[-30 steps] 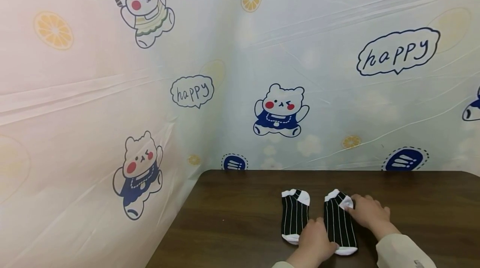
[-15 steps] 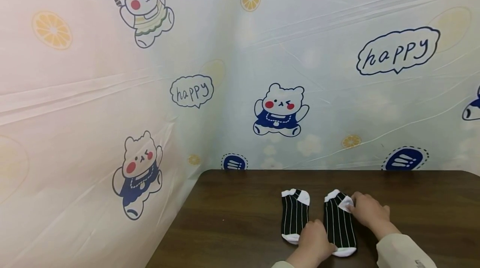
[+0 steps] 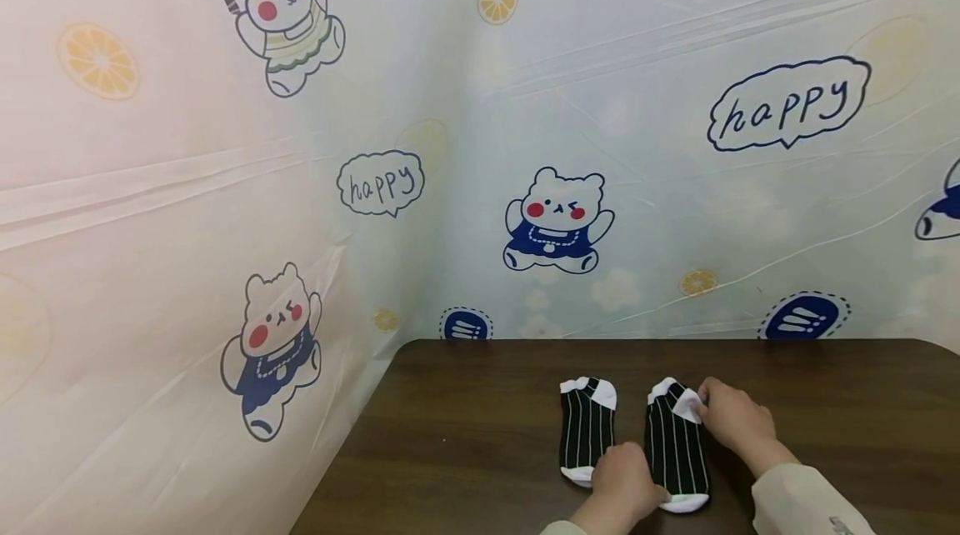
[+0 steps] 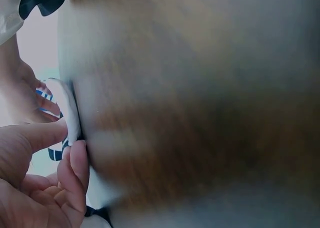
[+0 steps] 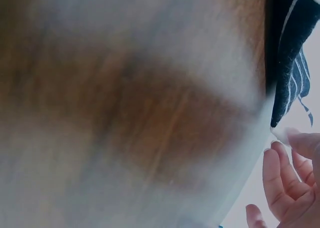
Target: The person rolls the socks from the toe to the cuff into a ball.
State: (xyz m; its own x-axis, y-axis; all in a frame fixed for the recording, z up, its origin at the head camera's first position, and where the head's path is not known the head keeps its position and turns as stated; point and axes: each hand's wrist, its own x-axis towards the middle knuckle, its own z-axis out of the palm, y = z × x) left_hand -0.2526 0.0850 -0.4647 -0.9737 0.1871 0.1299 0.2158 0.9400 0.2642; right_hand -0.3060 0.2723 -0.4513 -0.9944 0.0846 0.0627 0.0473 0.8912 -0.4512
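Two black ankle socks with thin white stripes, white toes, heels and cuffs lie side by side on the table, toes toward me. In the head view my left hand (image 3: 622, 481) reaches past the toe of the left sock (image 3: 585, 428) and pinches the inner edge of the right sock's white toe (image 3: 686, 503). My right hand (image 3: 738, 422) pinches the white heel (image 3: 687, 406) of the right sock (image 3: 677, 452) at its outer upper side. The left wrist view shows thumb and fingers on the white toe (image 4: 70, 111); in the right wrist view thumb and fingertips meet at the sock's white heel.
The dark brown wooden table (image 3: 465, 418) reaches back to a pale curtain (image 3: 450, 102) printed with bears, orange slices and "happy" bubbles. The curtain also runs along the table's left side.
The right sock's toe has shifted slightly left and toward me, with the left hand on it. The right hand stays at the heel. The head view has turned very slightly.
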